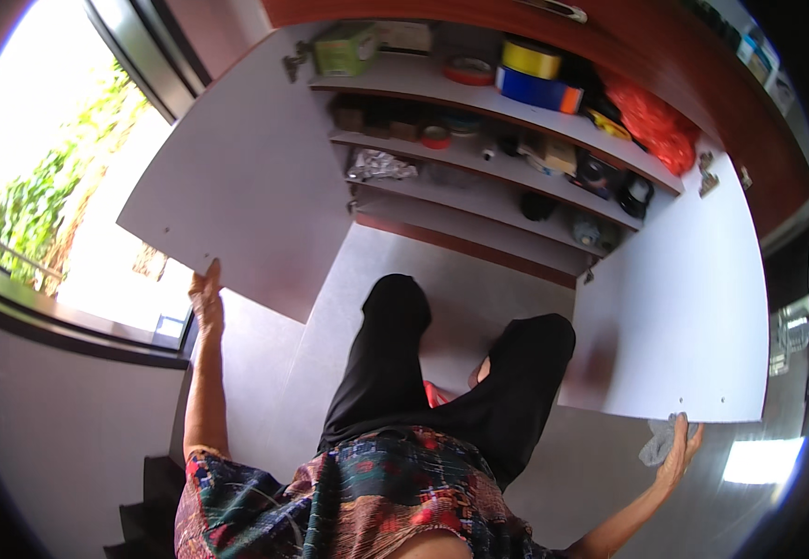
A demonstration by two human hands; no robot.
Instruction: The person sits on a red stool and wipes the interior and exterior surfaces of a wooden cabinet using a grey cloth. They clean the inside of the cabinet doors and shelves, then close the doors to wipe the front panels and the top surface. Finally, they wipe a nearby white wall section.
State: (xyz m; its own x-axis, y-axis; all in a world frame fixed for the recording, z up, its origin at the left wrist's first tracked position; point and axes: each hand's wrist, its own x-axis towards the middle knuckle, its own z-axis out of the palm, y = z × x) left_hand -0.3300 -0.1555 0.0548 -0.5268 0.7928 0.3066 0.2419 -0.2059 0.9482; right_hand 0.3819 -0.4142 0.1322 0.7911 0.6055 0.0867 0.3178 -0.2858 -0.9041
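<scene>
Two white cabinet doors stand swung wide apart in front of me. My left hand (206, 296) is closed at the lower edge of the left door (246, 177), its thumb and fingers pinching the panel's corner area. At the lower edge of the right door (679, 307), the fingertips of my right hand (676, 455) touch the panel. A crumpled grey cloth (656, 443) hangs beside those fingers, apparently held in that hand; part of it is hidden. Between the doors, the cabinet's shelves (404, 82) are open to view.
The shelves hold a green box (346, 50), red tape (469, 70), a blue-and-yellow roll (539, 88), a red plastic bag (651, 121) and crumpled foil (382, 166). My bent knees (395, 303) are close to the cabinet. A bright window (60, 177) is at left, dark steps (157, 484) at lower left.
</scene>
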